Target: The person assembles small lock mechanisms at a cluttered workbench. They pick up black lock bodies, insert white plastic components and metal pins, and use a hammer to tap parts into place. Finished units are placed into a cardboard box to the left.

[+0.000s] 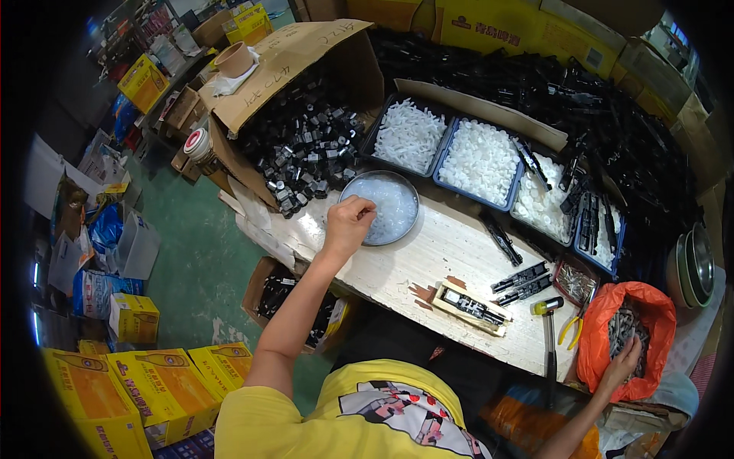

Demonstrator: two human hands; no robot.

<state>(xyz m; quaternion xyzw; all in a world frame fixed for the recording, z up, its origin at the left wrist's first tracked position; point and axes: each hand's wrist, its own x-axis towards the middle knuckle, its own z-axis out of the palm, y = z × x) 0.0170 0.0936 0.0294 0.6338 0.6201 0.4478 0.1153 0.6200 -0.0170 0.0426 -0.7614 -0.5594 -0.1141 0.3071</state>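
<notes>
My left hand point(349, 223) is over the near left rim of a round metal bowl point(391, 205) of whitish, translucent contents. Its fingertips are pinched together; whatever they hold is too small to make out. At the right, my right hand point(621, 366) reaches into an orange plastic bag point(595, 336), its fingers stretched over the small grey metal parts point(623, 329) inside. Between the hands, a black mechanical assembly point(475, 307) lies in a pale wooden fixture point(497, 330) on the white worktable point(382, 274). Two similar black assemblies point(522, 281) rest beside it.
Trays of white plastic parts point(478, 157) line the table's back, before a heap of black assemblies point(527, 80). A cardboard box point(313, 47) of dark metal parts stands left. A hammer point(550, 344), yellow-handled pliers point(569, 330) and a red tray point(575, 281) lie near the bag.
</notes>
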